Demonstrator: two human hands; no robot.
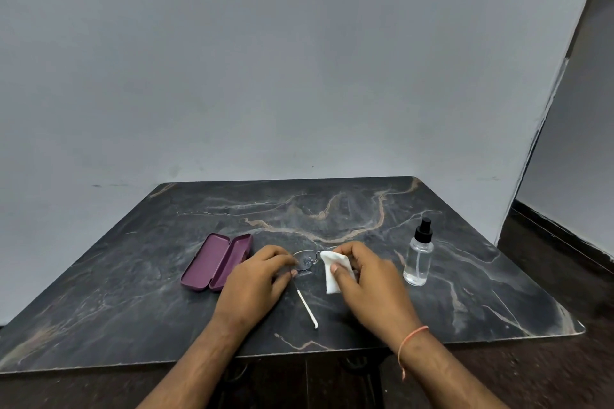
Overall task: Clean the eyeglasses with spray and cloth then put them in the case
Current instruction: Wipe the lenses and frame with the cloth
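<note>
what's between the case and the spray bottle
In the head view, between the case and the bottle lie the left hand, the glasses it pinches, then the cloth held by the right hand.

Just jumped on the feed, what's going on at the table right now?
A person is cleaning eyeglasses on a dark marble table. The left hand pinches the frame at one lens, while the right hand holds a white cloth against the other lens. The spray bottle stands upright to the right, untouched. The purple case lies open on the left, with no glasses in it yet.
</note>
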